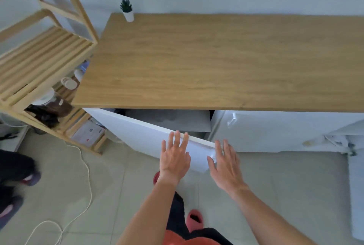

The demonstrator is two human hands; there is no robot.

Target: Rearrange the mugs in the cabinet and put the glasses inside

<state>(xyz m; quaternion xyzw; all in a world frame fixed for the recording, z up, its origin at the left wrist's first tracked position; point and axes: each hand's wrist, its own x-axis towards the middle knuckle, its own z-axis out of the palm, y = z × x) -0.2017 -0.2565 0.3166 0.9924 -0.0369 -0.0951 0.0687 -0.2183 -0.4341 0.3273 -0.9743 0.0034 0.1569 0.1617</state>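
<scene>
Fingers of the left hand are spread flat, holding nothing, tips on the top edge of the white cabinet door. That door hangs part open. Behind those fingertips is the dim cabinet shelf; no mugs or glasses can be made out. Right hand is spread too, by the door's free corner.

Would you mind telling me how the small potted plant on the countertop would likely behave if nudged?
The potted plant probably tips easily: its white pot looks tall and narrow. It seems light for its size, so it may slide on the smooth wooden countertop. Standing near the back left corner, it could fall off.
</scene>
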